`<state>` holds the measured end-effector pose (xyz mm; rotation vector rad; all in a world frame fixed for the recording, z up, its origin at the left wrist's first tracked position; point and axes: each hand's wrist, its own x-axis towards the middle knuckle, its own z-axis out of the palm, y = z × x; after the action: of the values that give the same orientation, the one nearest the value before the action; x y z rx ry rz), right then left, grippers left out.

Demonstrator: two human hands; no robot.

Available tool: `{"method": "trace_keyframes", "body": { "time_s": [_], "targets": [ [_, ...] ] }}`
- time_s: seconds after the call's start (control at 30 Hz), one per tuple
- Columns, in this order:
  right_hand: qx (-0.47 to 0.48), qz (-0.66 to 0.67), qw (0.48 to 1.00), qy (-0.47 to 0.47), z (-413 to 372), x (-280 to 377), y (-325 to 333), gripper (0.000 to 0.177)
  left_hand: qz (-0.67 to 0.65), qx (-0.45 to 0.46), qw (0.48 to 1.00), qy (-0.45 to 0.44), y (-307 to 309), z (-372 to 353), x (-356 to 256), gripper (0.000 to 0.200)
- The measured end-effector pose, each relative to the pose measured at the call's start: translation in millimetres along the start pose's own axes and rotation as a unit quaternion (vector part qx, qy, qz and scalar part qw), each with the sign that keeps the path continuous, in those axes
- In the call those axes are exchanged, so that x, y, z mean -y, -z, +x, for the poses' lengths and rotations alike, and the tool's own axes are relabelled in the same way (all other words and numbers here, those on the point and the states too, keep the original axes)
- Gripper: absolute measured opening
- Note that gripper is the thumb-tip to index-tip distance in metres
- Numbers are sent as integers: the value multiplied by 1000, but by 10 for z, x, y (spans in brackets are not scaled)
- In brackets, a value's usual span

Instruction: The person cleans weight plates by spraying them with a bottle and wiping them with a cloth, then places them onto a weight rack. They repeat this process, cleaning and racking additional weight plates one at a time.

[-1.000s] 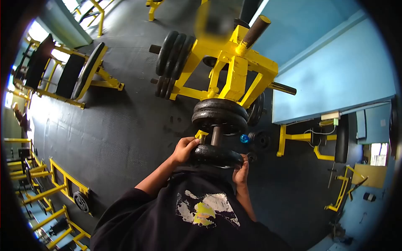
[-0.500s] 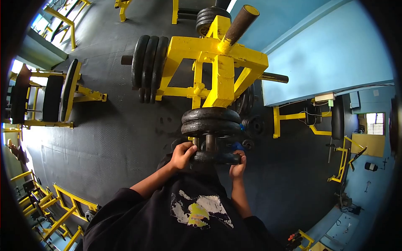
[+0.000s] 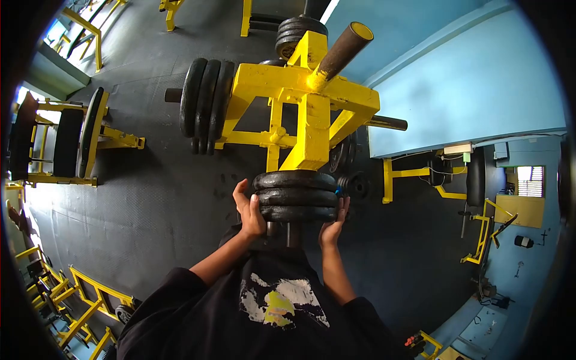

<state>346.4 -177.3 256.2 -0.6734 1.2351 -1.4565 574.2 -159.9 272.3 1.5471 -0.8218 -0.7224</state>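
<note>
Three black weight plates hang side by side on the near peg (image 3: 293, 235) of a yellow plate rack (image 3: 313, 123). The nearest weight plate (image 3: 298, 214) rests against the other two. At the plates' left edge is my left hand (image 3: 251, 215), its fingers spread and raised, thumb beside the rims. My right hand (image 3: 332, 228) lies along the right edge of the nearest plate with fingers stretched out; part of it is hidden by the rims. Bare peg ends stick out between my hands, toward my shirt.
More weight plates (image 3: 206, 99) hang on the rack's left peg, and others (image 3: 300, 33) at its far side. Loose plates (image 3: 358, 186) are near the rack's right base. A padded bench (image 3: 72, 144) stands left, and a blue wall (image 3: 468, 84) rises right.
The nearest plate has slid along the peg, away from me, until it meets the other two. My left hand has loosened from it and its fingers have spread.
</note>
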Motion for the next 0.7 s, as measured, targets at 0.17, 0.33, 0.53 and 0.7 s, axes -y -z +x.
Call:
{"method": "trace_keyframes", "body": {
  "time_s": [0.17, 0.33, 0.53, 0.7],
  "targets": [
    [5, -3, 1000, -12, -7, 12, 52, 62, -39, 49, 998, 20, 38, 25, 65, 61],
    [-21, -108, 987, -117, -233, 4, 347, 70, -76, 67, 992, 74, 336, -26, 544, 54],
    [-90, -255, 937, -222, -910, -583, 1690, 69, 87, 232, 957, 149, 941, -217, 1502, 46],
    [-181, -262, 895, -314, -1747, -803, 2964, 73, 373, 325, 828, 265, 1060, -588, 1735, 56]
  ]
}}
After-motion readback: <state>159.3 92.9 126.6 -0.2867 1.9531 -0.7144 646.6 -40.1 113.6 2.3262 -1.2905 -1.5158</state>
